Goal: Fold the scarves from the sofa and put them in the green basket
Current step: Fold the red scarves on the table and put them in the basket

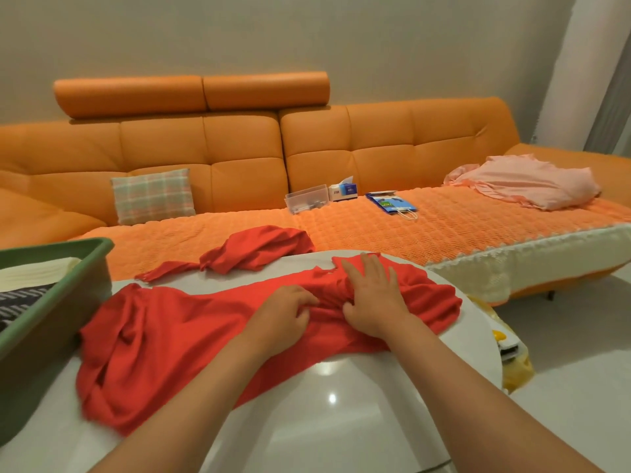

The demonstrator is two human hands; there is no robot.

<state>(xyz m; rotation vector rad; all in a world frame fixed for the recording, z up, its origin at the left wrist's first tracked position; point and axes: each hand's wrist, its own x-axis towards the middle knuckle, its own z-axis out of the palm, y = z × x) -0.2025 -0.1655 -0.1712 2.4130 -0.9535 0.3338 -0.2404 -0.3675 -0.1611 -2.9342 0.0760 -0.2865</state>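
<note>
Far left there's the basket (65,302), sitting on the corner of the table (341,404). It's got a folded cream cloth (37,273) and a dark striped one (20,302) in it already, so I'd guess a couple are done.

Next to it, the red scarf (164,332) lies sprawled across the table, all rumpled, with its left end bunched just beside the basket wall. A long tail of it runs off the far edge of the table and lands in a heap on the sofa (375,138) seat.

It looks like thin, floppy jersey-type fabric: super light, zero stiffness, so it'll sag and wrinkle wherever you lift it. Nothing fragile about it. The table is glossy though, so I'd expect it to slide around if you tug one side only.

Around the middle, the left hand (283,319) has its fingers (304,298) curled in, pinching a gathered ridge of the cloth. Right beside it, the right hand (372,298) lies flat on top with its fingers straight and slightly spread, pressing the scarf down against the table.

If it were me, I'd pull the tail off the sofa first, then grab it by the corners or along one long edge, not by the bunched middle. That way it hangs flat and folds clean.

Further right on the sofa there's a pink cloth (526,182), well away from the hands. Can't tell if that's another scarf.
</note>
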